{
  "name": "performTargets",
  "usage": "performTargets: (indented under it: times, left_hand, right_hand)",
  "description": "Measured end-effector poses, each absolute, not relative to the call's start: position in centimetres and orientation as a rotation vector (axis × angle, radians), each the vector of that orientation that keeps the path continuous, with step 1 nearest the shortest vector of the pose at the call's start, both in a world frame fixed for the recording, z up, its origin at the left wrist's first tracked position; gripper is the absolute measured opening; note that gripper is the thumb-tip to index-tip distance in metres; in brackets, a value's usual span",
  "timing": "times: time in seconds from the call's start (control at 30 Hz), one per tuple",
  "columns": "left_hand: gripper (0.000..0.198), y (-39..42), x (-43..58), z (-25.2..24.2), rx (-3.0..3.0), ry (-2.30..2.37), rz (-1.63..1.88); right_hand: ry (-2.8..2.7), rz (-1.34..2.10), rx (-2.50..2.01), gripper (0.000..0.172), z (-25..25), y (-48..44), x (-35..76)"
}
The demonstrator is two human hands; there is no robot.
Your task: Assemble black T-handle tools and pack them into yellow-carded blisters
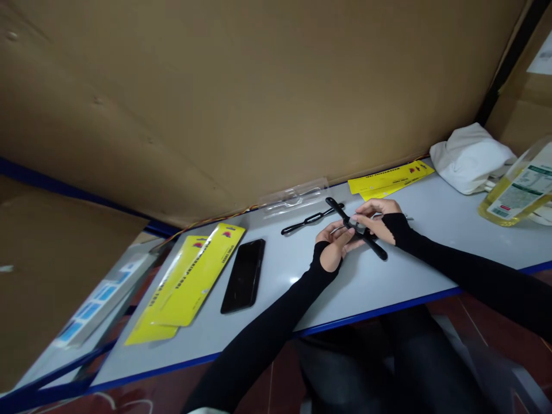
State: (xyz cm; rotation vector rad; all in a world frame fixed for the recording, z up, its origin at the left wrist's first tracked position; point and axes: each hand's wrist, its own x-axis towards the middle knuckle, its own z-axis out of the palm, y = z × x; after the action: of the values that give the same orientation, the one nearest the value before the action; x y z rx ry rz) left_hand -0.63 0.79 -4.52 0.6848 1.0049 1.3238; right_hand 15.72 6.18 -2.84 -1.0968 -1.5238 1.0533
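Observation:
My left hand (333,244) and my right hand (379,218) meet over the white table (388,270), both in black sleeves. Together they pinch a long black bar-shaped tool (370,242) with a small grey piece at its middle. The bar lies slanted, one end toward the wall, the other toward the table's front. My left fingers curl round the middle from below. My right fingers press on it from above. A second thin black strap-like part (307,220) lies just behind my left hand.
A black phone (244,275) lies face up left of my hands. Yellow packaging cards (190,280) lie further left, more yellow cards (390,179) at the back. A clear plastic blister (295,198), a white cloth (468,156) and a bottle of yellow liquid (515,191) stand along the cardboard wall.

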Motion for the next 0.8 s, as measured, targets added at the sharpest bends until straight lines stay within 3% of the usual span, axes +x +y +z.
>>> performTargets:
  times: [0.17,0.37,0.8]
  left_hand:
    - [0.064,0.4,0.0,-4.2,0.647,1.0,1.368]
    - [0.063,0.8,-0.2,-3.6,0.548,1.069,1.434]
    - [0.059,0.6,-0.3,-3.3,0.647,1.172,1.546]
  right_hand:
    - [-1.431,0.96,-1.126,0.038,-3.2,5.3,14.8]
    - [-1.567,0.828,-1.109,0.024,-3.1,4.6,14.3]
    - [-1.585,1.231,-1.019,0.035,-2.7,5.2,15.7]
